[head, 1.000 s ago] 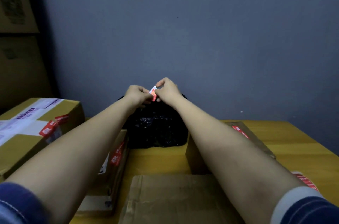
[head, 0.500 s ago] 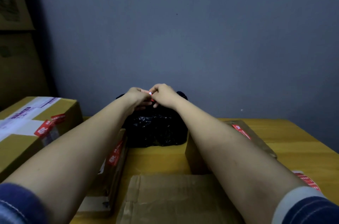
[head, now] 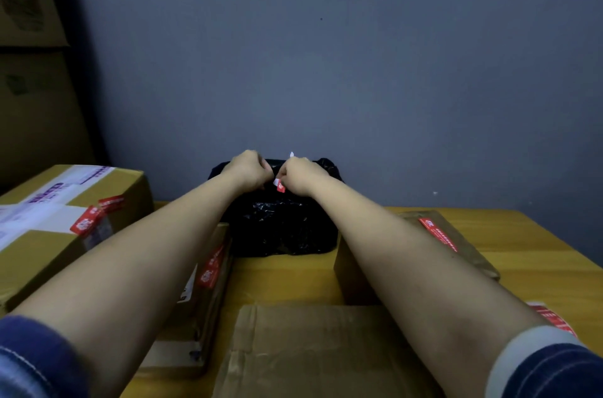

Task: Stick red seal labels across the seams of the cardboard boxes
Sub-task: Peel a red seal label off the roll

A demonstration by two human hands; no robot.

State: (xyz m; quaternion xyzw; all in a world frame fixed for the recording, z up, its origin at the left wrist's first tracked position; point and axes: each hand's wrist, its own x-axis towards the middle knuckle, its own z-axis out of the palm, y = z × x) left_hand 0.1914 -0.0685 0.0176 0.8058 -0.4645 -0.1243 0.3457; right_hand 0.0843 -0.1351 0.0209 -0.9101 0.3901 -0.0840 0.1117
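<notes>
Both arms are stretched forward over the table [head: 522,234], and the 2 hands are held close together above a black plastic bag [head: 280,228] set against the wall. The right hand [head: 301,174] is curled shut on a small red seal label [head: 280,186], a red-and-white end of which hangs below the knuckles while a white tip shows above them. The left hand [head: 249,169] is likewise closed, just beside the right; whether it grips the label's backing cannot be told. The label is judged to be in the course of being peeled. The relation that governs the coming move is this: every box lies nearer the body and lower than the hands, so the label must be drawn back and down. The flat box [head: 313,348] in the near centre shows no label and lies directly beneath the forearms, about equally near to both hands; it is judged the likeliest target, although its seam cannot be made out. 4 cardboard boxes are counted: the large box [head: 65,234] at the left bearing 2 red labels, a narrow box [head: 208,293] under the left forearm bearing 1, a box [head: 450,244] under the right forearm bearing 1 long label, and the flat one. 1 further strip of labels [head: 551,319] lies by the right sleeve.
</notes>
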